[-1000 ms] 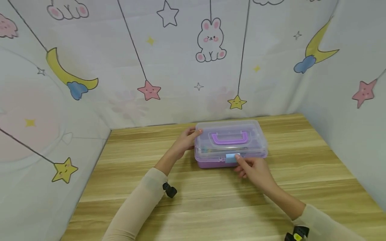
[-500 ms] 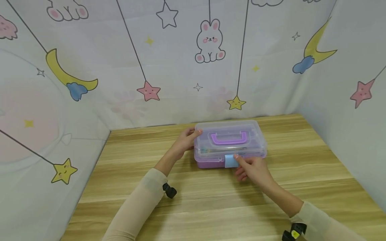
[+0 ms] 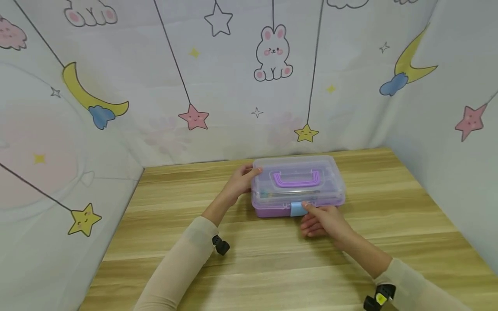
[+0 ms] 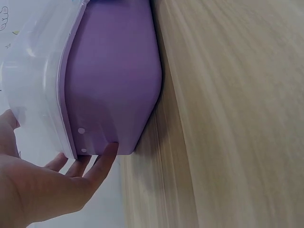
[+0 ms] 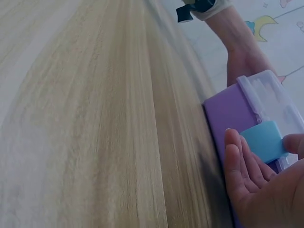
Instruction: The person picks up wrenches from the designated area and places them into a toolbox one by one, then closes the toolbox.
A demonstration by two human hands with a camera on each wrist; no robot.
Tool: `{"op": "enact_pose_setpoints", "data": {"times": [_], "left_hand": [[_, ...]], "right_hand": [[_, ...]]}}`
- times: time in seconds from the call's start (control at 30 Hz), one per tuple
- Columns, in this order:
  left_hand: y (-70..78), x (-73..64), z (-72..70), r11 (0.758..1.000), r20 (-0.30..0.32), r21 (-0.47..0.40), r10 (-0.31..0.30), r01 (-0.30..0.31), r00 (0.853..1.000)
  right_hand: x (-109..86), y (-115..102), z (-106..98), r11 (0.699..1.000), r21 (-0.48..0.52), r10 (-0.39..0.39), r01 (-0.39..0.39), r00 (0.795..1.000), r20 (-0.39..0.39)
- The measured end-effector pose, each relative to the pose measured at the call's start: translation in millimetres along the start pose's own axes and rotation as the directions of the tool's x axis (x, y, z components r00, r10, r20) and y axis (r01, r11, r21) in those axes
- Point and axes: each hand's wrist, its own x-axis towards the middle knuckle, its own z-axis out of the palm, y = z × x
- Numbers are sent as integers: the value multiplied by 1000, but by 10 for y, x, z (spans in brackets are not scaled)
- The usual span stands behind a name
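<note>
A purple storage box [image 3: 272, 212] with a clear lid [image 3: 264, 179] and a purple handle [image 3: 297, 183] rests near the back of the table, its lid down. At its left end, my left hand [image 3: 238, 183] holds it, thumb on the lid; the left wrist view shows the fingertips [image 4: 110, 149] on the purple side wall. A light blue latch [image 3: 296, 209] hangs at the front. My right hand [image 3: 328, 220] touches this latch with its thumb. The right wrist view shows its other fingers [image 5: 232, 161] fairly straight and relaxed, beside the latch. Slim items inside show dimly through the lid.
The wood-grain table [image 3: 241, 268] extends in front and to both sides of the box. Behind it hangs a white curtain [image 3: 229, 82] printed with stars, moons and a rabbit. Black wrist cameras [image 3: 221, 245] sit on both sleeves.
The blue latch, which looked tilted outward a second ago, has swung down over the front. My right thumb has moved slightly lower with it. The left hand holds its place.
</note>
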Motion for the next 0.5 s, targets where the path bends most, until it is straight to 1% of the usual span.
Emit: {"op": "enact_pose_setpoints", "data": {"times": [0.07,0.17,0.23,0.27,0.33,0.4,0.43,0.47,0.5], "left_hand": [[-3,-2,-4,1000,-1,10,-1,1,1000],[3,-1,-8,1000,-1,21,-3,3,1000],[12,5,-9,1000,3,29,-1,1,1000],[20,5,-10,999,8,33,1,-1,1000],[42,1,-16,999,24,40,4,-5,1000],[54,-9,-32,997,39,73,6,-9,999],[62,-26,-47,994,46,109,11,-16,999],[76,-45,-66,988,53,149,23,-30,998],[90,-65,-95,981,62,191,32,-43,998]], "right_hand": [[14,15,-7,998,66,18,-20,999,34],[46,50,-6,991,132,21,-32,996,84],[59,70,1,989,149,9,-24,995,104],[62,76,1,990,138,1,-16,994,112],[52,78,-6,997,82,-15,5,992,126],[20,50,-16,999,-27,-39,44,987,154],[-4,20,-25,994,-88,-53,70,981,185],[-35,-23,-40,982,-156,-66,104,971,229],[-71,-79,-55,963,-221,-89,155,955,283]]}}
